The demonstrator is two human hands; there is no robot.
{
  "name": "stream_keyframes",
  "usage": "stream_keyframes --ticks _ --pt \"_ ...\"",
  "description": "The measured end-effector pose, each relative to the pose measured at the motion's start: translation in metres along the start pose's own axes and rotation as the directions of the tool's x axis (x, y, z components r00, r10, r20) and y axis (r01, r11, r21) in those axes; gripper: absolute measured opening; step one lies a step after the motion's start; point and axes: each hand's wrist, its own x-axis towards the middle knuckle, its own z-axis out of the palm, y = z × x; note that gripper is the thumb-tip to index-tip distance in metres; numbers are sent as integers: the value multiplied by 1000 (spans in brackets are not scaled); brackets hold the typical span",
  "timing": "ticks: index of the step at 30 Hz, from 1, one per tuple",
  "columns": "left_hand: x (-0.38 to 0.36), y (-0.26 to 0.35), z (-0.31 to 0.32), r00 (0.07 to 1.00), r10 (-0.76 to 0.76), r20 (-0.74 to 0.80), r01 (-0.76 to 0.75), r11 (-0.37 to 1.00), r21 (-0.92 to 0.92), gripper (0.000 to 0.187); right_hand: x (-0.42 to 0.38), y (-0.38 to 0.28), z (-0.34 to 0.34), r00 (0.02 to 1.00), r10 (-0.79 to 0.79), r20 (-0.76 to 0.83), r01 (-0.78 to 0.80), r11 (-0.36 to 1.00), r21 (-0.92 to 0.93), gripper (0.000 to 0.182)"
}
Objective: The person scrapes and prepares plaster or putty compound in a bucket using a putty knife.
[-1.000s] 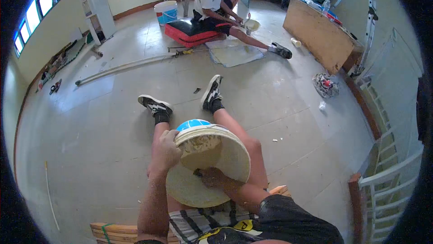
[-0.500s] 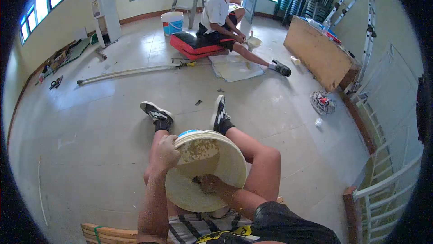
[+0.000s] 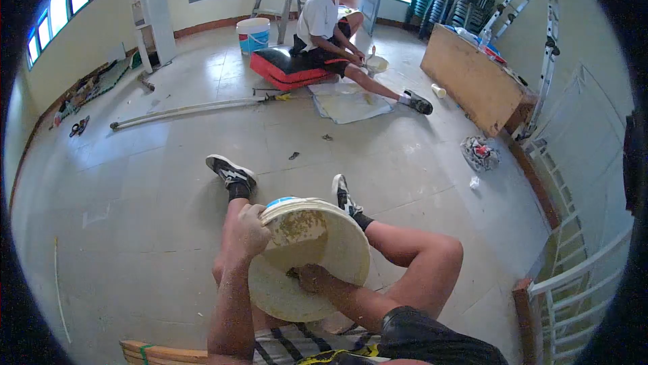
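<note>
A whitish plastic bucket (image 3: 354, 237) is tilted toward me between my legs, its open mouth facing up at me. Dried brownish residue coats its inner wall. My left hand (image 3: 251, 231) is closed over the rim on the left side. Deep inside the bucket, my right hand (image 3: 312, 277) is closed against the inner surface. A small dark bit shows at its fingertips; I cannot tell what it is.
Ahead, another person (image 3: 324, 27) sits on a red and black cushion (image 3: 287, 68) beside a paint bucket (image 3: 254, 35). A long pole (image 3: 189, 110) lies on the floor. To the right stand a wooden box (image 3: 472, 81), a ladder (image 3: 550, 47) and a white railing (image 3: 580, 277).
My right leg has swung outward to the right, its foot drawn closer and the knee farther out. Both hands stay at the bucket, the right one shifting only slightly inside.
</note>
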Motion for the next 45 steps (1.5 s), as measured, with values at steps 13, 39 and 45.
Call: stream_keyframes --ticks 13,39,45 --pt "-5 14 2 999 11 43 -12 999 40 36 -12 8 -8 986 -160 -48 164 982 89 39" --pt "-20 51 0 970 -110 218 111 994 6 31 -33 10 -4 985 -31 -170 71 969 236 37" --pt "-9 41 -4 947 13 320 -19 1000 18 44 -12 31 38 980 -15 -197 107 876 469 37"
